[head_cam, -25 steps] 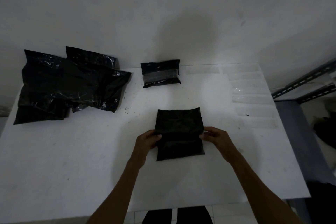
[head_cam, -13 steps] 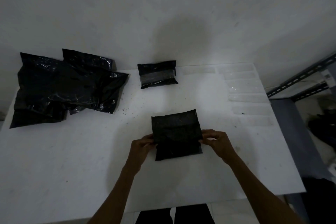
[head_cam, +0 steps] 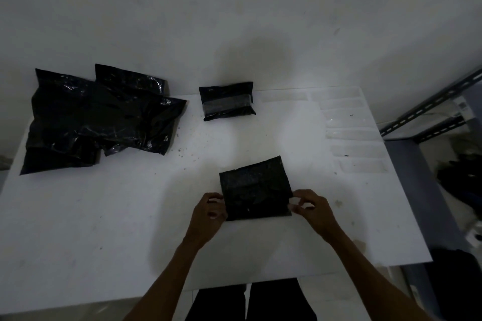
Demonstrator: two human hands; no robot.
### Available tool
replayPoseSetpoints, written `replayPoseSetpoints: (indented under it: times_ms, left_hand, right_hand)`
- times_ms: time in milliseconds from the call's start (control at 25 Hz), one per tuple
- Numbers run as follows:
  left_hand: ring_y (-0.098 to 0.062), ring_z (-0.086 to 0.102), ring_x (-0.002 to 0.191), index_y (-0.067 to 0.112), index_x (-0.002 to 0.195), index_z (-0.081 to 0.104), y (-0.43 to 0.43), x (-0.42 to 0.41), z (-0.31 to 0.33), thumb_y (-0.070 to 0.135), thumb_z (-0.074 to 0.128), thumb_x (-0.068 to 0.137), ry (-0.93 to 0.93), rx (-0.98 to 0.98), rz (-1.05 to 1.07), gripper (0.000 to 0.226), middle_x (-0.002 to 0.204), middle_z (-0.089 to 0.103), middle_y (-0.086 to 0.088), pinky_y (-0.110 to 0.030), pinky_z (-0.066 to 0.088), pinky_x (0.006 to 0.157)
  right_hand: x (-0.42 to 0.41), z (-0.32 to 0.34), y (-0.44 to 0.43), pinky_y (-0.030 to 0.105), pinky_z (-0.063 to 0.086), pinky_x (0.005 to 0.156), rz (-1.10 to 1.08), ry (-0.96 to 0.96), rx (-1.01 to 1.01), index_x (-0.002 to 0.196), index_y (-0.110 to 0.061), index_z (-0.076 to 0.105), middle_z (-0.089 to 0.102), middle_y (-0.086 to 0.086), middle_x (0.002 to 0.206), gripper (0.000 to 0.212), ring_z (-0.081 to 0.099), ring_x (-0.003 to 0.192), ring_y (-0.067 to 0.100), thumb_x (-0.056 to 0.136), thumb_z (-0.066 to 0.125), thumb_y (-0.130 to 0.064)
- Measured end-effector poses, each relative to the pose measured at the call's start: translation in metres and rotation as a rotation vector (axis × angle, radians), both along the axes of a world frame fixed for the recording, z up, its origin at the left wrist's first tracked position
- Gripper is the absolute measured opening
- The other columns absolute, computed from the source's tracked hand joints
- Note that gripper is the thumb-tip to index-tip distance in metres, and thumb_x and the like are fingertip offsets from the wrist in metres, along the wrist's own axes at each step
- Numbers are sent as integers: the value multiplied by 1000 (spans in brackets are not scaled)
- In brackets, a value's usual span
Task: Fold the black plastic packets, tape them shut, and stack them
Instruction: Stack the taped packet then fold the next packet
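The white worktop (head_cam: pixel 104 216) butts against a pale wall (head_cam: pixel 234 8) at its far side. Its near edge runs just in front of the person's legs, and its right edge slants beside a grey metal rack (head_cam: pixel 427 117). A broad bare stretch lies to the left of the hands and in front of them, and a narrower bare strip lies to their right.

The folded packet (head_cam: pixel 255 187) lies near the middle of the worktop, slightly skewed, with its far right corner raised. The left hand (head_cam: pixel 208 214) grips its left edge with curled fingers. The right hand (head_cam: pixel 313 208) pinches its right edge between thumb and fingertips.

Well beyond it, at the far edge, sits a taped packet (head_cam: pixel 227 100) with a pale band across its face. At far left a pile of loose packets (head_cam: pixel 96 117) overlaps and wrinkles, with one corner at the left edge of the worktop. A row of clear tape strips (head_cam: pixel 352 135) lies along the right side, apart from the hands. Small dark specks dot the surface between the pile and the folded packet.

The light is dim and the black plastic shows little detail, so I cannot tell how many layers the folded packet has or how many packets make up the pile. The tape strips are faint, and the things on and beyond the rack are too dark to tell. The forearms are cut off at the bottom of the view.
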State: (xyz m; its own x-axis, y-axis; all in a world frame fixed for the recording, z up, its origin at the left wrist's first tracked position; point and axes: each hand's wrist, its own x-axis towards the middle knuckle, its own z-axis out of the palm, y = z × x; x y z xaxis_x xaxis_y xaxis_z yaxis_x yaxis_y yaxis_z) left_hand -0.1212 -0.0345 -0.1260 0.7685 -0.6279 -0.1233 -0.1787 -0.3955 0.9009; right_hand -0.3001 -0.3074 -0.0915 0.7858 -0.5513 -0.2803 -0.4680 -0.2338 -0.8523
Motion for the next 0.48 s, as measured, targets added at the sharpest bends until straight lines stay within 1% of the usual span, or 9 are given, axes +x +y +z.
replayPoseSetpoints:
  times_ms: [80, 120, 160, 240, 320, 400, 480]
  left_hand:
    - [-7, 64, 85, 8, 68, 67, -5, -1, 5, 12, 80, 80, 23, 25, 17, 18, 93, 64, -1, -17, 47, 74]
    - [-9, 63, 83, 13, 64, 65, -7, -2, 9, 16, 78, 83, 50, 43, 30, 23, 89, 62, -1, -15, 45, 73]
    - [-9, 62, 80, 18, 62, 64, -9, -2, 12, 21, 76, 86, 73, 52, 49, 27, 86, 61, 1, -13, 42, 71]
    - [-7, 62, 79, 23, 64, 67, -14, -3, 17, 25, 74, 86, 55, 61, 98, 23, 85, 61, 3, -10, 40, 69]
    - [-7, 63, 78, 19, 66, 72, -16, -3, 18, 21, 77, 84, 51, 56, 145, 18, 88, 63, 3, -9, 41, 68]
    - [-8, 64, 78, 14, 70, 75, -18, -3, 21, 16, 80, 81, 95, 19, 181, 12, 89, 66, 2, -11, 45, 68]
    - [-10, 66, 75, 12, 73, 73, -19, -2, 22, 14, 81, 79, 119, -21, 191, 10, 85, 69, -1, -16, 48, 68]
  right_hand:
    - [3, 5, 1, 21, 53, 66, -23, -42, 12, 92, -26, 73, 68, -8, 102, 18, 62, 77, 11, 76, 81, -26]
    - [4, 6, 1, 23, 53, 64, -26, -60, -9, 88, -23, 74, 69, -7, 98, 16, 63, 74, 10, 75, 82, -28]
    - [5, 5, 0, 24, 52, 62, -33, -75, -23, 83, -22, 74, 70, -7, 96, 13, 63, 72, 9, 74, 83, -26]
    - [7, 4, -1, 24, 50, 61, -55, -77, -22, 79, -24, 75, 72, -10, 95, 13, 64, 70, 7, 72, 86, -21]
    - [10, 5, -1, 23, 51, 63, -55, -68, -8, 83, -22, 75, 74, -10, 91, 16, 65, 70, 9, 72, 87, -20]
    - [14, 11, 0, 22, 54, 66, -62, -63, 85, 93, -18, 74, 75, -6, 86, 22, 69, 73, 11, 74, 86, -19]
    - [16, 14, 2, 20, 56, 72, -77, -54, 179, 105, -16, 73, 76, -2, 88, 30, 72, 81, 12, 77, 83, -23]
